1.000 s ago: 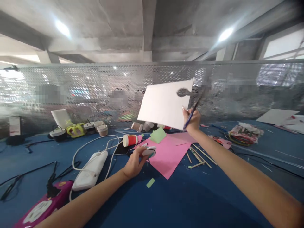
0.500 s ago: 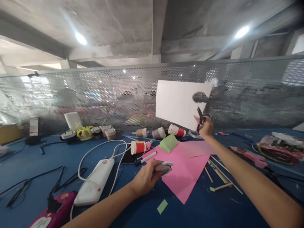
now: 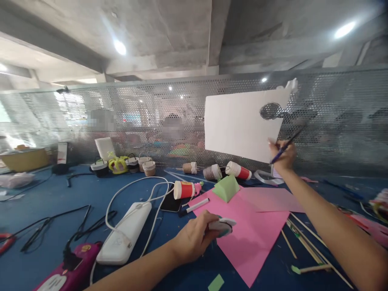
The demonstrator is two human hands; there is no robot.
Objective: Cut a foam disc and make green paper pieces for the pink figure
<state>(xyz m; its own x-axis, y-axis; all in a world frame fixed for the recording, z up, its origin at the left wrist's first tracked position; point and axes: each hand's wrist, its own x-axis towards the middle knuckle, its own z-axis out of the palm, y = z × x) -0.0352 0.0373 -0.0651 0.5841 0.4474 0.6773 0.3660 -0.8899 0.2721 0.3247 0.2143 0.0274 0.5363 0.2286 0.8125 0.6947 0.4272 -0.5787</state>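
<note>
My left hand (image 3: 197, 236) pinches a small white piece with a rounded dark line on it (image 3: 222, 227), above the pink paper (image 3: 245, 246). Its exact kind is hard to make out. Farther off and raised, my right hand (image 3: 283, 155) is closed round scissors (image 3: 286, 148) with a purple handle, seen edge-on and blurred, blades toward the upper right. Behind that hand a white sheet (image 3: 239, 125) with a round hole near its right side stands against the mesh partition. A folded green paper (image 3: 226, 188) rests on the pink paper.
Left of my left hand lie a white power bank (image 3: 125, 234) with cable and a purple power strip (image 3: 75, 262). A marker (image 3: 194, 207), a phone (image 3: 170, 202) and paper cups (image 3: 184, 190) lie ahead. Wooden sticks (image 3: 306, 242) lie at right; a mesh partition (image 3: 182, 141) stands behind.
The view has shifted to the right side's edge, with things sliding in frame. The scissors in my right hand have turned, blades now toward the upper right. My left hand still holds the white piece.
</note>
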